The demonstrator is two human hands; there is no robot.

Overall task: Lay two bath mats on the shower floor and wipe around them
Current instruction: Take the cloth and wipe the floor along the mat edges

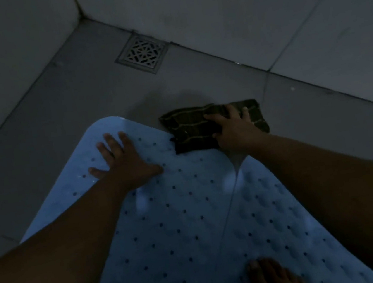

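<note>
**Two blue mats down, cloth working the far edge**

Two light blue bath mats lie side by side on the grey tiled shower floor (62, 105). The left mat (166, 215) has a rounded far corner and rows of small drain holes; the right mat (271, 220) touches or slightly overlaps it along a seam running toward the viewer, hard to tell which in this dim light. No brand or writing is readable on either one.

The dark cloth (193, 128) with thin pale grid lines sits on the floor right at the far edge of the mats, one corner overlapping the left mat. The right hand (233, 128) is pressed down on top of it, fingers curled over the bunched fabric and gripping it, arm reaching in from the lower right.

The left hand (121, 159) lies flat on the left mat near its far corner, palm down, fingers spread apart and holding nothing, forearm coming in from the lower left.

A bare foot (272, 275) stands on the mats at the near edge. A square metal drain grate (143, 54) sits in the floor against the far wall (234, 11), well apart from the cloth.
</note>
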